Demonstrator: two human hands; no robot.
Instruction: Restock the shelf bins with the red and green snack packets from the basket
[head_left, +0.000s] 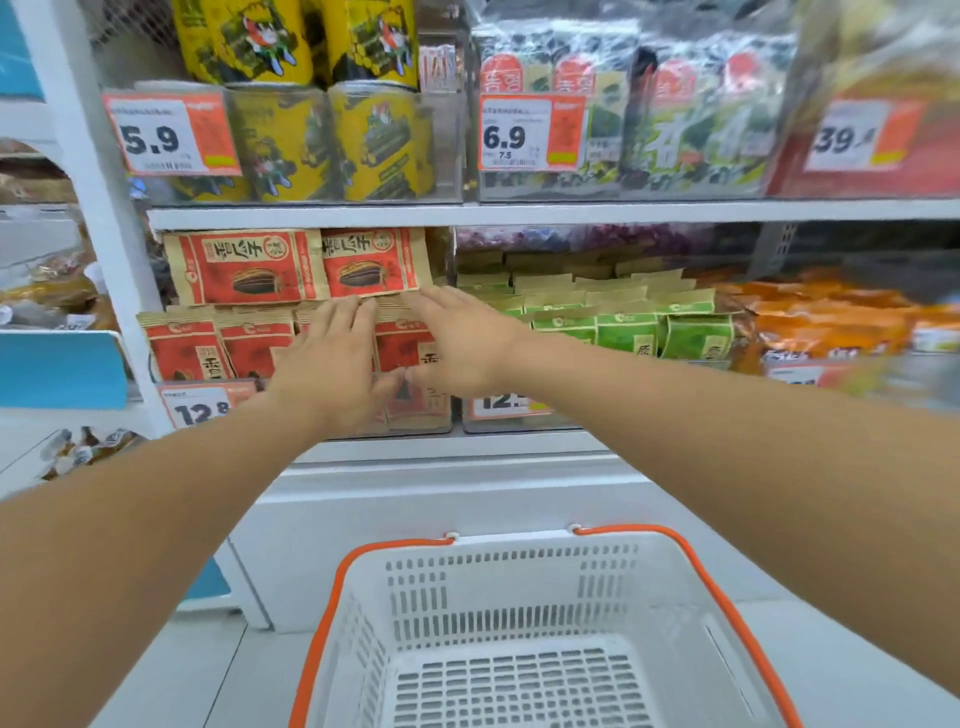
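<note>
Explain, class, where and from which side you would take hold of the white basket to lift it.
Grip the orange handles, folded down along the rim of the basket, from above. The basket sits upright and open-topped below the left hand and right hand, so the handles could likely swing up together.

upper shelf: yellow seaweed cans (332, 140), green seaweed packs (691, 130), price tags (530, 132); orange packets (826, 317) lower right.

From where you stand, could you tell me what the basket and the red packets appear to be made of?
The basket looks like moulded white plastic with a matte finish, judging by its slotted walls; its orange handles look plastic too. The red packets seem to be kraft-style paper, tan at the edges and matte, though a lining cannot be seen.
</note>
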